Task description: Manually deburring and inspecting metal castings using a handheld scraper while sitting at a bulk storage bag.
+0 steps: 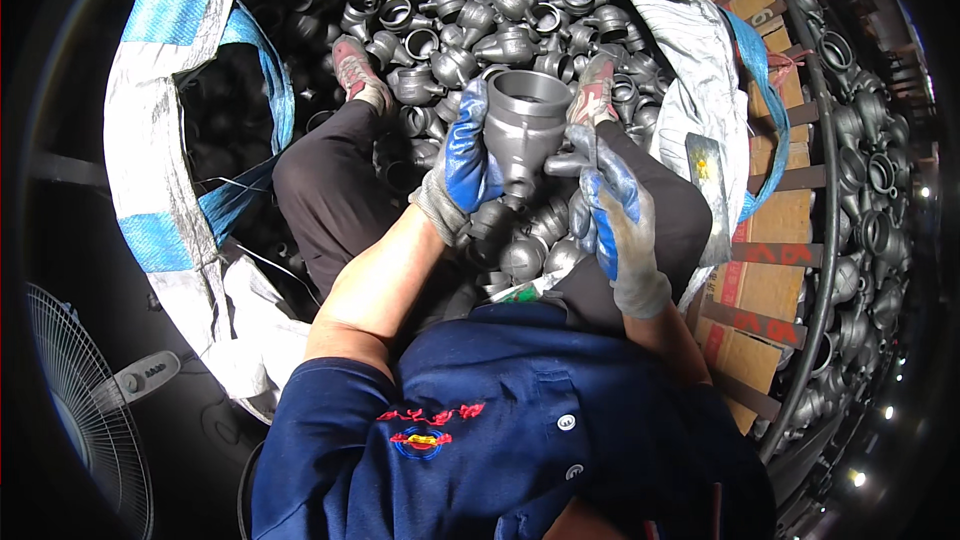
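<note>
A grey cup-shaped casting (525,130) with a wide round mouth and a narrow lower end is held upright in front of me. My left hand (463,162), in a blue-coated grey glove, is closed on its left side, thumb and fingers against the wall. My right hand (617,210), gloved alike, is at the casting's lower right side with its fingers drawn together. Whether the grey shape at these fingertips is a small tool, a stub of the casting or dusty glove fingers cannot be made out. Many similar castings (455,67) lie heaped beneath and beyond my hands.
A big white woven bag (150,130) with blue straps (770,130) surrounds the heap and my legs. A standing fan (95,405) is at the lower left. To the right, cardboard (775,280) lines a metal-framed cage (830,240) with more castings (870,230) beyond it.
</note>
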The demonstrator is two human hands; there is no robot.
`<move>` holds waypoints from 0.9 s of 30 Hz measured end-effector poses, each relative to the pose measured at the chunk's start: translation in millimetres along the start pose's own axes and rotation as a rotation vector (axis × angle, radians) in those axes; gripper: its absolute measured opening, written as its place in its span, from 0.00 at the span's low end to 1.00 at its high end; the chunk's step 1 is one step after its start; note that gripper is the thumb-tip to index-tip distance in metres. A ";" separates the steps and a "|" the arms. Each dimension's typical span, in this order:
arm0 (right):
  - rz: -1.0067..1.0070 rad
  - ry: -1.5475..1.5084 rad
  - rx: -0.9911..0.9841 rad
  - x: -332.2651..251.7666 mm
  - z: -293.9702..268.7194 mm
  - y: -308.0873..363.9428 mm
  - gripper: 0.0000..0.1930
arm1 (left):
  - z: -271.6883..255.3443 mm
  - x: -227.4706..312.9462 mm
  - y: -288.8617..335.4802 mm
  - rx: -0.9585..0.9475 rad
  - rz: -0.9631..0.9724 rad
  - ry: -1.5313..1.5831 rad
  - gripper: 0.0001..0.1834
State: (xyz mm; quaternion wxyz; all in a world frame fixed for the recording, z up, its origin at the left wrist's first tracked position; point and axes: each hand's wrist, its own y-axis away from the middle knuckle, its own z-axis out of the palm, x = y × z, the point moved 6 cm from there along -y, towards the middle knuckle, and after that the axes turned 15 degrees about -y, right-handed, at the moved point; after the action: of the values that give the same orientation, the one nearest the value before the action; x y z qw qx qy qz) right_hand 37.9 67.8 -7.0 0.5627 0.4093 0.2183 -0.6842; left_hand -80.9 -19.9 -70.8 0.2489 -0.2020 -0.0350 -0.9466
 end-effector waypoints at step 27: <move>-0.667 1.307 -0.176 -36.0 31.2 -9.5 0.20 | -12.6 -13.9 6.0 0.073 -0.100 -0.084 0.34</move>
State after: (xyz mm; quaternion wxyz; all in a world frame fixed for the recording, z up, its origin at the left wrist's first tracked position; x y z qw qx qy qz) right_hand 20.2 68.0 38.3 0.1110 0.5986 0.6758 -0.4155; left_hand -71.5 -20.8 -88.1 0.2070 -0.2304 -0.0902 -0.9465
